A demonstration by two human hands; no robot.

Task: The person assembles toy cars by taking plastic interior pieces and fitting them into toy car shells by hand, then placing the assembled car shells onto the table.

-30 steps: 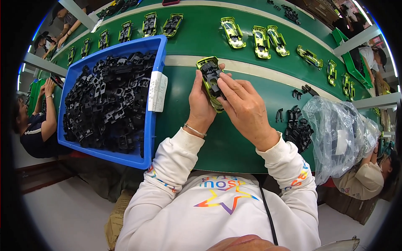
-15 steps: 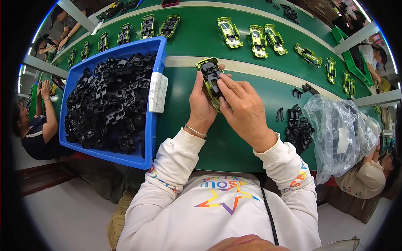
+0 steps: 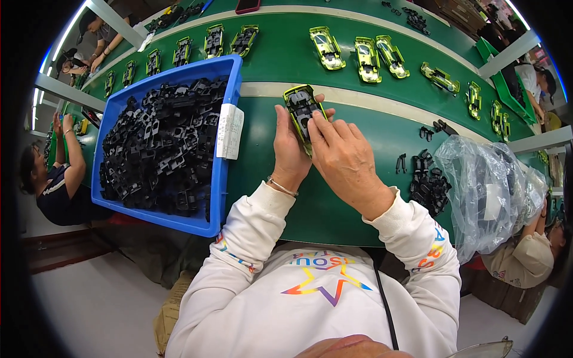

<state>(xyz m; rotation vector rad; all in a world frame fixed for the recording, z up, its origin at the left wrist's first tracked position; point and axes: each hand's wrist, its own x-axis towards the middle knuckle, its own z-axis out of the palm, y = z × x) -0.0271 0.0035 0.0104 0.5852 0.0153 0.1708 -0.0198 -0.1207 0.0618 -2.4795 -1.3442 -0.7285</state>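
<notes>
Car body (image 3: 302,108), lime-green, black inside

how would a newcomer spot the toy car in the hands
Just right of the blue bin is the person's left hand. It cradles a lime-green toy car shell with a black insert; unlike the shells beyond, it's held, not lying down.

Blue bin (image 3: 218,185): white label (image 3: 230,131) on its right wall, small dark print too fine to read.
White sweatshirt (image 3: 310,325): large multicoloured letters across the chest, above a star outline (image 3: 332,296).
Sleeves (image 3: 409,230): multicoloured letters on both.
Clear plastic bag (image 3: 468,197): pale rectangular patch (image 3: 493,201), too blurred to read.
</notes>
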